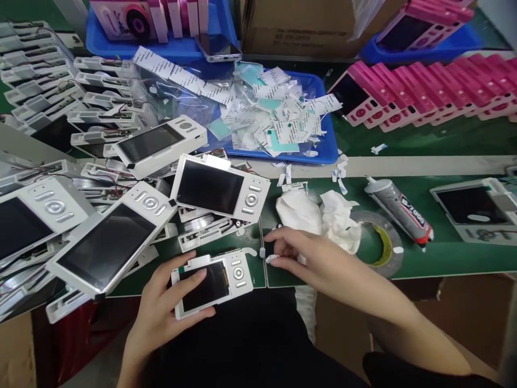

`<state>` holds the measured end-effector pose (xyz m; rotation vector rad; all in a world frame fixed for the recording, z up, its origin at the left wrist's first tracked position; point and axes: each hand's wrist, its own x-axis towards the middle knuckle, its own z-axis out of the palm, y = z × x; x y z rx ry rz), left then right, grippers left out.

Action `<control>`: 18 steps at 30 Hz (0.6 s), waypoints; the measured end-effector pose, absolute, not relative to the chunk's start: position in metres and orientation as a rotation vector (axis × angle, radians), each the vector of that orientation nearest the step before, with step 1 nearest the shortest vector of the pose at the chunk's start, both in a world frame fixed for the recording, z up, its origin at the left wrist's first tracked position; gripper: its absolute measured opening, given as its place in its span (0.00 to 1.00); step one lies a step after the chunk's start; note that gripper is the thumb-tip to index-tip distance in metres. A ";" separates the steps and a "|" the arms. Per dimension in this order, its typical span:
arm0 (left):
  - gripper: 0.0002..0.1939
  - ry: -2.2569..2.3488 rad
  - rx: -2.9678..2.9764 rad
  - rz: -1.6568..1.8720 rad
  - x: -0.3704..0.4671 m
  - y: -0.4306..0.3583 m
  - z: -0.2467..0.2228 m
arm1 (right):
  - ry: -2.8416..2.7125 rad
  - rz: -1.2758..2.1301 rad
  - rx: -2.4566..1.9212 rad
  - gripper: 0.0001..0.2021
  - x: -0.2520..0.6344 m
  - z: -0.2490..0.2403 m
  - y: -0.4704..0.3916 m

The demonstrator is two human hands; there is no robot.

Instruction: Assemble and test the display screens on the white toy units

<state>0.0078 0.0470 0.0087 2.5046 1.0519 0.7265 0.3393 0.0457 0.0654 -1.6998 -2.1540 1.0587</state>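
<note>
My left hand [167,299] grips a white camera-like device [205,288] by its left end, thumb below and fingers over the dark screen. Silver buttons sit on the device's right side. A thin white curved strip [249,251] sticks out at its upper right corner. My right hand [297,250] hovers over the bench to the right, index finger and thumb apart, the other fingers curled. At the thumb tip is a small white piece [272,259]; whether it sticks to the thumb is unclear. Crumpled white tissue [299,210] lies just behind this hand.
More white devices [107,242] are piled at left. Behind, a blue tray [331,148] holds peeled paper scraps [278,108]. To the right lie a tape roll [393,245], a glue tube [398,210] and another white device [476,207]. Pink devices [424,91] stand in a row behind.
</note>
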 end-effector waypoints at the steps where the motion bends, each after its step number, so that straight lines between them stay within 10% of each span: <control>1: 0.19 1.045 2.504 0.732 0.007 0.047 0.009 | -2.253 0.977 -1.712 0.12 0.335 0.061 0.045; 18: 0.20 1.059 2.392 0.826 0.008 0.045 0.006 | -2.608 0.603 -1.596 0.06 0.321 0.052 0.057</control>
